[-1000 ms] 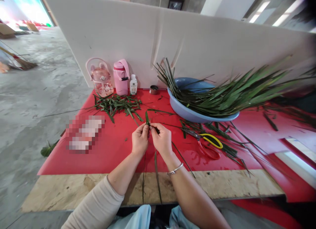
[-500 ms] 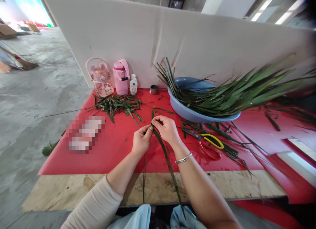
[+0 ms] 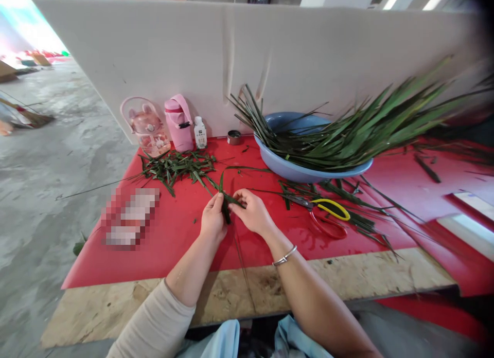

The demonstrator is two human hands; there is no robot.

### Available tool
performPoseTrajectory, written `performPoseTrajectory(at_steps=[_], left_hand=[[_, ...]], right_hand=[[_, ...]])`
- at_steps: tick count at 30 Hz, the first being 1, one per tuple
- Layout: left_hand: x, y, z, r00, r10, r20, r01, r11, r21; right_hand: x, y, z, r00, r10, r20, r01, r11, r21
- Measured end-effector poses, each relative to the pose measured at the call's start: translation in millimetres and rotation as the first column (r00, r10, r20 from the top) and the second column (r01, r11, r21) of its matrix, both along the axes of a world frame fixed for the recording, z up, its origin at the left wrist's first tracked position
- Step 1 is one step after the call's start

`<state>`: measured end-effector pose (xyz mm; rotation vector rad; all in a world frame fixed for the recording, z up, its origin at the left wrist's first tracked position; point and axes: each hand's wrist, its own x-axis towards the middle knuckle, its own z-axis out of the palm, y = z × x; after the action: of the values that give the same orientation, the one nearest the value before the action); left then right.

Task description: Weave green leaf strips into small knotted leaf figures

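Observation:
Above the red table cover, my left hand (image 3: 214, 216) is closed, thumb and fingers pinching folded green leaf strips (image 3: 226, 212). My right hand (image 3: 252, 211) pinches a leaf strip (image 3: 232, 199) that runs out to the right from the left fingers. One narrow end stands up above the left thumb and bends away to the right toward the basin. A thin stem hangs below the hands toward the table's front edge. Scissors (image 3: 309, 203) with one yellow and one red handle lie right of my right hand. The exact fold between the fingers is partly hidden.
A blue basin (image 3: 266, 155) holds long green leaves (image 3: 358, 131). Cut leaf pieces (image 3: 177, 167) lie in a pile before a clear pink bottle (image 3: 148, 129), a pink flask (image 3: 179, 124) and a small white bottle (image 3: 200, 133). Near the white panel (image 3: 154, 49) sits a small round tin (image 3: 233, 137).
The long strip that hung toward my lap is now drawn up and folded at the hands. My right hand has moved slightly apart from the left, and the view has shifted.

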<state>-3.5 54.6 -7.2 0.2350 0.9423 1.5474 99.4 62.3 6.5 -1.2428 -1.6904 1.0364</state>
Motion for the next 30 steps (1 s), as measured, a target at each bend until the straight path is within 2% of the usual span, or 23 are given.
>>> performPoseTrajectory(at_steps=[3, 7, 12, 15, 17, 20, 23, 25, 28, 30], left_hand=[[-2, 1, 4.6, 0.999, -0.032, 0.017, 0.032, 0.999, 0.000], [-7, 1, 12.9, 0.997, -0.058, 0.047, 0.058, 0.998, 0.002], [-11, 3, 18.3, 0.998, -0.012, 0.056, 0.012, 1.000, -0.006], [-12, 5, 15.2, 0.993, -0.042, 0.109, 0.047, 0.998, -0.047], [-13, 6, 12.2, 0.989, -0.013, 0.145, 0.026, 0.996, -0.088], [-13, 6, 9.5, 0.997, 0.030, 0.069, -0.024, 0.996, -0.087], [-12, 3, 7.8, 0.994, 0.001, -0.109, -0.002, 1.000, -0.017], [-11, 0, 5.3, 0.967, 0.023, -0.252, -0.016, 0.999, 0.029], [-7, -2, -1.2, 0.888, 0.068, -0.455, -0.029, 0.995, 0.091], [-4, -3, -5.6, 0.848, 0.046, -0.528, 0.002, 0.996, 0.090]], right_hand=[[3, -2, -0.4, 0.995, 0.100, 0.017, -0.099, 0.994, -0.053], [5, -8, 0.6, 0.987, 0.158, 0.006, -0.156, 0.981, -0.115], [4, -10, 4.0, 0.991, 0.119, 0.066, -0.111, 0.988, -0.111], [1, -11, 2.2, 0.994, 0.105, -0.025, -0.108, 0.971, -0.214], [-3, -13, -1.9, 0.984, 0.111, -0.137, -0.152, 0.930, -0.334], [-9, -16, -8.0, 0.975, 0.121, -0.187, -0.189, 0.895, -0.404], [-8, -14, -6.8, 0.975, 0.162, -0.152, -0.204, 0.924, -0.324], [-2, -10, -1.5, 0.970, 0.164, -0.177, -0.207, 0.944, -0.256], [6, -4, 7.1, 0.982, 0.051, -0.182, -0.074, 0.990, -0.120], [8, -2, 11.0, 0.996, -0.039, -0.081, 0.042, 0.998, 0.036]])
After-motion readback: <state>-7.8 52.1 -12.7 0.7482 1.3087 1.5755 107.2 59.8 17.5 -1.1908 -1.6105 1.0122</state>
